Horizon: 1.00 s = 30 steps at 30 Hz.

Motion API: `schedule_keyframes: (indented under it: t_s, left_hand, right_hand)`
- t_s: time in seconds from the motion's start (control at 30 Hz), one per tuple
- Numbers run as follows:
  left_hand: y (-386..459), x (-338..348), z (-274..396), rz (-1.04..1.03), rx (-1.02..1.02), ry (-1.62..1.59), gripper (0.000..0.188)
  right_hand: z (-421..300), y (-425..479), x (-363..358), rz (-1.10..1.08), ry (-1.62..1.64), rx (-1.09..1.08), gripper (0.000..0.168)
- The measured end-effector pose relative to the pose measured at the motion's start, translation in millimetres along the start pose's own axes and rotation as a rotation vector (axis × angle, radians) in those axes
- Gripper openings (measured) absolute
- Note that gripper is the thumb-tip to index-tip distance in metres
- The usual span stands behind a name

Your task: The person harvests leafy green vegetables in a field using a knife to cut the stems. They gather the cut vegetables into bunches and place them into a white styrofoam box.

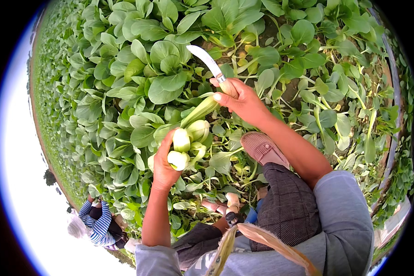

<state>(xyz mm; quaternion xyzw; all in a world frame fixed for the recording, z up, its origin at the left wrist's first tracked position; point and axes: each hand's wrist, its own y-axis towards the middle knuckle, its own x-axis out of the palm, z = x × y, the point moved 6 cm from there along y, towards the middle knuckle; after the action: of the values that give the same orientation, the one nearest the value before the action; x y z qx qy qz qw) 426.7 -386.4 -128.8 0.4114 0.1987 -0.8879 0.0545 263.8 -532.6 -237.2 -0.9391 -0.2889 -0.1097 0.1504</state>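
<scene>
My left hand (167,165) is closed around several cut heads of bok choy (181,140), their pale stem bases facing me. In my right hand (239,100) is a curved knife (205,59) with a wooden handle and a metal collar, its blade pointing up and left. The right thumb and fingers also meet the end of a green leafy stalk (200,111) that runs down to the bunch in the left hand. Some leaves behind the left hand are hidden.
Dense rows of leafy bok choy (120,89) fill the left and top. Loose leaves (326,119) litter the soil at right, beside a grey strip (395,103). My shoe (260,146) stands among leaves. A person in a striped top (101,226) crouches at lower left.
</scene>
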Motion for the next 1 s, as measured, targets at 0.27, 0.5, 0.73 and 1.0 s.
schedule_keyframes:
  t_s: [0.27,0.5,0.73,1.0]
  left_hand:
    - [-11.2,-10.8,10.4,-0.054,-0.127,-0.255,0.052]
    - [-39.5,-15.2,9.9,-0.050,-0.320,-0.577,0.082]
    - [-33.3,-23.4,39.6,-0.042,-0.051,-0.300,0.063]
    - [-18.5,-3.2,34.1,-0.230,-0.244,-0.406,0.058]
  right_hand:
    - [-23.3,-3.0,4.1,-0.151,0.308,0.209,0.041]
    - [-54.8,-9.3,8.3,-0.244,0.306,0.134,0.039]
    - [-64.7,-13.3,10.9,-0.289,0.399,0.136,0.045]
    - [-54.7,-8.5,-8.8,-0.206,0.228,0.150,0.040]
